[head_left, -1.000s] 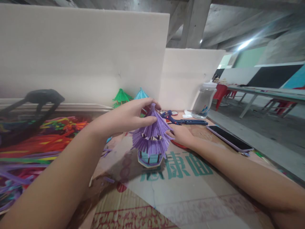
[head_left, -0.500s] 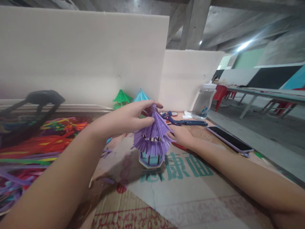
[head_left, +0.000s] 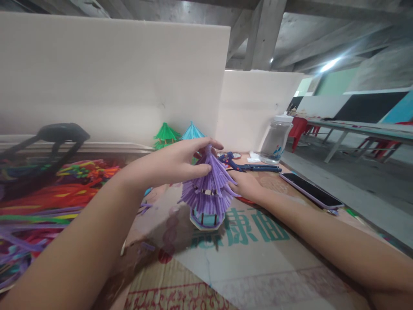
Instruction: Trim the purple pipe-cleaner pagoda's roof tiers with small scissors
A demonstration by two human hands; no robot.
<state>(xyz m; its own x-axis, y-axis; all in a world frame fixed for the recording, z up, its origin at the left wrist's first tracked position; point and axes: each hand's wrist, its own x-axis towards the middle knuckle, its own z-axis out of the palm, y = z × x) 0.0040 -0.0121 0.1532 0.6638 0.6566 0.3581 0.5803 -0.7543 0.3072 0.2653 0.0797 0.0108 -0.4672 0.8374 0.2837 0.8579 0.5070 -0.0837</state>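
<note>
A small pavilion model [head_left: 209, 200] stands upright on the cardboard, with two tiers of purple pipe-cleaner roof and an octagonal base with dark posts. Around its pointed top curves my left hand [head_left: 180, 161], thumb against the near side of the upper roof and fingers over the far side. My right hand [head_left: 247, 184] is low behind the model's right edge, beside the roof strips. Its fingertips are mostly hidden by the model, so I cannot see what they grip. Just beyond that hand lies a blue glue gun [head_left: 229, 160].
Loose colourful pipe cleaners [head_left: 64, 189] cover the left side. Green [head_left: 166, 132] and blue [head_left: 191, 130] roofed models stand behind my left hand. At right are a clear bottle [head_left: 275, 140], a phone [head_left: 311, 190] and a dark elongated tool [head_left: 261, 168]. White boards [head_left: 112, 77] rise behind.
The pavilion model has shifted slightly to the right and appears turned a little, with its roof strips lying differently. Both hands stay at nearly the same spots.
</note>
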